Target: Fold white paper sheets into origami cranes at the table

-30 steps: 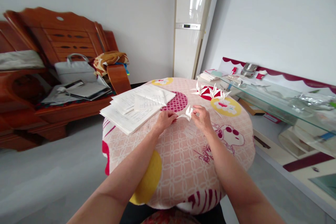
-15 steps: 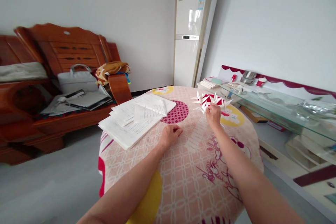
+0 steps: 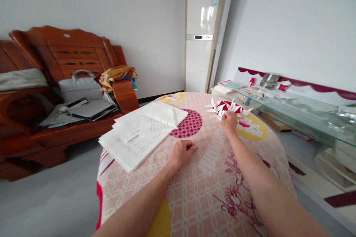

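Note:
My right hand (image 3: 230, 121) reaches to the far right part of the round table. Its fingers are pinched at the near edge of a group of white folded paper cranes (image 3: 218, 108), on a white one partly hidden by the hand. Some of the cranes stand over a red patch. My left hand (image 3: 183, 152) rests on the patterned tablecloth (image 3: 191, 196) near the middle, fingers curled in and nothing visible in them. To its left lies a stack of written paper sheets (image 3: 133, 155), with a folded sheet (image 3: 158, 121) on top.
A glass-topped cabinet (image 3: 300, 109) runs along the right side, bearing a metal pot (image 3: 269, 78), a red and white cup (image 3: 284, 86) and papers. On the left, a wooden sofa (image 3: 75, 53) holds a grey bag (image 3: 80, 88) and a laptop-like slab (image 3: 91, 108). An air conditioner (image 3: 198, 63) stands behind.
The head view has shifted slightly, so the table appears a little larger. My right hand stays at the cranes, and my left hand still rests on the cloth with fingers curled.

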`<state>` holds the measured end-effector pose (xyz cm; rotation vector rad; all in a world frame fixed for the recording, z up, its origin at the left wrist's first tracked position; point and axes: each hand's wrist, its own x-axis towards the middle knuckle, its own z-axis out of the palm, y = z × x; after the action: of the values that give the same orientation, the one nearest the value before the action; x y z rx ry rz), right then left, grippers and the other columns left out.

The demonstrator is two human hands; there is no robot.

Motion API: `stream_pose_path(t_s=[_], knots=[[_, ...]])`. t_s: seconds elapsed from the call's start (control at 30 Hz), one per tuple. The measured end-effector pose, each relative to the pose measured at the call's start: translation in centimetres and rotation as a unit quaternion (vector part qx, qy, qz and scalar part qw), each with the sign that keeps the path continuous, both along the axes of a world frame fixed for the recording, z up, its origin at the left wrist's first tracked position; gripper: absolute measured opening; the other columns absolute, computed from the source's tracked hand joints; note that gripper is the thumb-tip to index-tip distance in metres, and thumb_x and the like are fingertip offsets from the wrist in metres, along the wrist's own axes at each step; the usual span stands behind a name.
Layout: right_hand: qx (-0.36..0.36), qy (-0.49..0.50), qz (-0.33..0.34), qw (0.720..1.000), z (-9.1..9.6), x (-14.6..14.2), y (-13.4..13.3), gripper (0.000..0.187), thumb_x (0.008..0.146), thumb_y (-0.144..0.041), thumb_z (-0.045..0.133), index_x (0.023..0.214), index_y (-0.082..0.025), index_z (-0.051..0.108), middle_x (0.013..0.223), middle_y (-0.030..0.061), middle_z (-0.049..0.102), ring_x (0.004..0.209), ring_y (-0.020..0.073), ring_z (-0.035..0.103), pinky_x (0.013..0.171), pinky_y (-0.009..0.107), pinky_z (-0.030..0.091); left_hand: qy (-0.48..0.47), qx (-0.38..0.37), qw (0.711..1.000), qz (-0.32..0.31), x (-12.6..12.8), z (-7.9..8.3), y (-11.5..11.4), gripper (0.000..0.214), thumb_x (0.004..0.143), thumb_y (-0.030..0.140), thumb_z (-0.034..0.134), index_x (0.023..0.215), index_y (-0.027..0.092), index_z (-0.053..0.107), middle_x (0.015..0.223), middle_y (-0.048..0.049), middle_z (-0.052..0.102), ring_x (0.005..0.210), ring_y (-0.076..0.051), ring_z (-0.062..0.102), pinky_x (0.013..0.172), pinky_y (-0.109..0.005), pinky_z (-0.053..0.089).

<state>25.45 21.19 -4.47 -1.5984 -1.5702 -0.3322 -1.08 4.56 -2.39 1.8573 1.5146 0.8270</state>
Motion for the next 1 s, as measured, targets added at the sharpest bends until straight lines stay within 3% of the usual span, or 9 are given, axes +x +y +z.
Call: stream_pose_path(t_s=[0.33, 0.57, 0.67, 0.8, 1.0], knots=[[0.019, 0.006, -0.024, 1.0, -0.1, -0.7, 0.5, 0.021, 0.081, -0.013, 0.046, 0.065, -0.021, 0.056, 0.087, 0.0127, 0.065, 0.094, 0.0261, 0.055, 0.094, 0.039, 0.039, 0.003, 0.011, 1.0, -0.002, 0.2, -0.1, 0.1, 0.027, 0.085, 0.03, 0.057, 0.065, 0.016, 0.069, 0.058, 0.0017, 0.059, 0.058, -0.012, 0.051, 0.06, -0.026, 0.033], [-0.008, 0.003, -0.036, 0.999, -0.3, -1.3, -0.1, 0.019, 0.079, -0.015, 0.048, 0.063, -0.021, 0.057, 0.075, 0.0095, 0.061, 0.084, 0.0249, 0.052, 0.09, 0.039, 0.039, -0.012, 0.004, 1.0, -0.013, 0.0, 0.0, 0.0, 0.026, 0.084, 0.03, 0.056, 0.067, 0.017, 0.07, 0.058, 0.0017, 0.059, 0.058, -0.012, 0.051, 0.059, -0.025, 0.033], [-0.02, 0.005, -0.046, 0.999, 0.0, -1.6, -2.0, 0.018, 0.08, -0.017, 0.05, 0.064, -0.02, 0.057, 0.077, 0.0106, 0.062, 0.084, 0.025, 0.052, 0.088, 0.038, 0.04, -0.013, 0.008, 1.0, -0.02, -0.1, 0.0, 0.1, 0.026, 0.084, 0.029, 0.056, 0.065, 0.016, 0.068, 0.057, 0.0016, 0.059, 0.058, -0.012, 0.051, 0.059, -0.025, 0.033], [-0.014, -0.017, -0.008, 1.0, 0.3, -3.3, -6.5, 0.017, 0.084, -0.018, 0.05, 0.071, -0.019, 0.061, 0.082, 0.0107, 0.066, 0.084, 0.0238, 0.055, 0.081, 0.033, 0.04, -0.019, 0.022, 0.999, -0.029, -0.1, -0.3, 0.4, 0.028, 0.084, 0.027, 0.055, 0.061, 0.016, 0.065, 0.056, 0.0013, 0.059, 0.058, -0.012, 0.051, 0.059, -0.025, 0.034], [-0.15, -0.092, 0.089, 0.98, 1.3, -7.5, -13.6, 0.027, 0.091, -0.026, 0.055, 0.066, -0.02, 0.063, 0.068, 0.0056, 0.067, 0.066, 0.0178, 0.056, 0.061, 0.028, 0.031, -0.028, 0.046, 0.999, -0.008, -0.8, 0.0, 0.6, 0.029, 0.085, 0.027, 0.054, 0.06, 0.017, 0.064, 0.054, 0.0019, 0.059, 0.054, -0.012, 0.051, 0.058, -0.025, 0.035]])
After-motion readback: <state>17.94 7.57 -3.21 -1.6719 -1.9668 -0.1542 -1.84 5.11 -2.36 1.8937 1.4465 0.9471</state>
